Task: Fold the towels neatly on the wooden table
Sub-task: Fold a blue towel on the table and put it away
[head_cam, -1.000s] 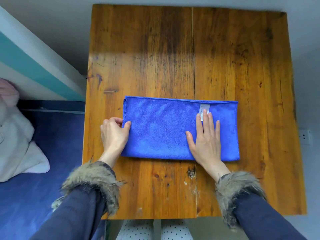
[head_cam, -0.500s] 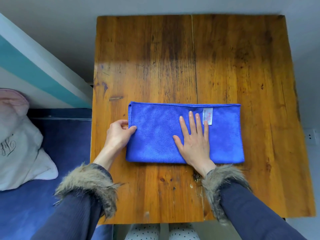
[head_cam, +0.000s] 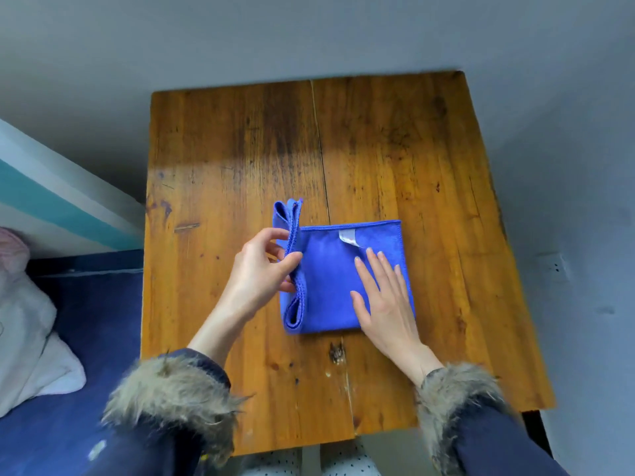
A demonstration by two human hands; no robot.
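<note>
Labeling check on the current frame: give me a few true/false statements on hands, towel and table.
1. The left hand pinches the towel's left end, lifted off the table. True.
2. The right hand grips a towel corner. False: it lies flat on the towel, fingers straight.
3. The towel is red. False: it is blue.
4. A white tag shows near the towel's far edge. True.
5. Several towels lie on the table. False: only one is there.
</note>
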